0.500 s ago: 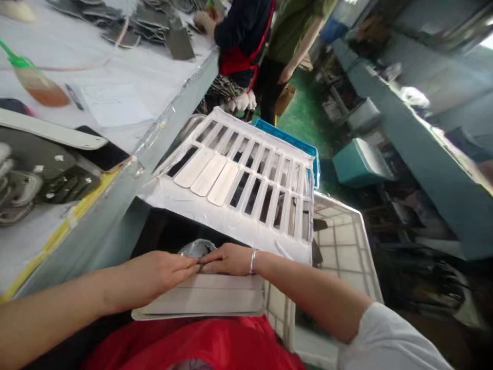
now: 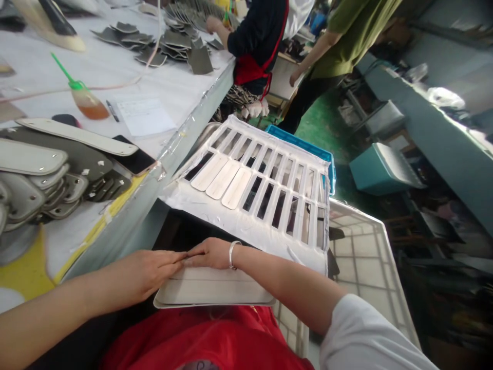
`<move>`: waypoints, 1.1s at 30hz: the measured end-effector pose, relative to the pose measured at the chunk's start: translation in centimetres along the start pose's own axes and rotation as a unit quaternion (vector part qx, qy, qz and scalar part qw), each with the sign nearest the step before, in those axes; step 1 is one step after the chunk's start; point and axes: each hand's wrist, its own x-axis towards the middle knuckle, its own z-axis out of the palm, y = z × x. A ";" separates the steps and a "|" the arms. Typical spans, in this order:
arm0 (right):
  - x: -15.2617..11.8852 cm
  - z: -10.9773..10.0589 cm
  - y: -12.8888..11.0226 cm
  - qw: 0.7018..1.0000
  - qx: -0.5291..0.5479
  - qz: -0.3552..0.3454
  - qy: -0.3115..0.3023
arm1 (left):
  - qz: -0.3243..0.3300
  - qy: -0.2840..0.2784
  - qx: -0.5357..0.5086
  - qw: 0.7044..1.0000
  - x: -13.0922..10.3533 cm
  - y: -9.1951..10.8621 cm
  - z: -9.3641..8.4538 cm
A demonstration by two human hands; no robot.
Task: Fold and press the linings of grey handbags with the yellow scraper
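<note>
A pale, off-white flat panel (image 2: 215,288) with rounded corners and a crease along it lies across my lap. My left hand (image 2: 154,270) is at its far edge, fingers together and closed on the edge, thumb hidden beneath. Beside it my right hand (image 2: 210,254), with a silver bangle on the wrist, grips the same edge, its fingertips meeting those of the left. Just beyond stands a white slotted rack (image 2: 246,216), with three pale strips (image 2: 219,180) lying side by side on its left part.
On the left table (image 2: 131,85) are grey-white padded pieces (image 2: 31,156), a phone (image 2: 136,156), a green-tipped bottle (image 2: 90,104) and paper (image 2: 145,117). A white crate (image 2: 362,252) is at right, a blue crate (image 2: 302,142) behind the rack. Two people stand farther back.
The view has shifted, so the table and rack sit farther right. My hands have moved a little left along the panel's edge. The clear shiny thing behind them no longer shows.
</note>
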 end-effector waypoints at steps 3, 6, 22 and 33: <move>-1.1 -0.6 1.0 1.000 0.024 0.009 -0.007 | -0.015 0.005 0.012 1.000 0.3 0.7 0.1; -4.4 -1.7 2.5 0.998 0.009 0.050 0.020 | -0.003 0.023 0.061 0.998 0.7 1.2 0.4; -19.5 11.2 6.4 0.810 -0.168 -0.059 0.558 | -0.071 0.092 -0.015 0.993 9.6 13.9 5.9; -18.3 11.5 5.6 0.791 -0.174 0.019 0.587 | -0.129 0.070 0.009 0.989 10.6 15.4 4.7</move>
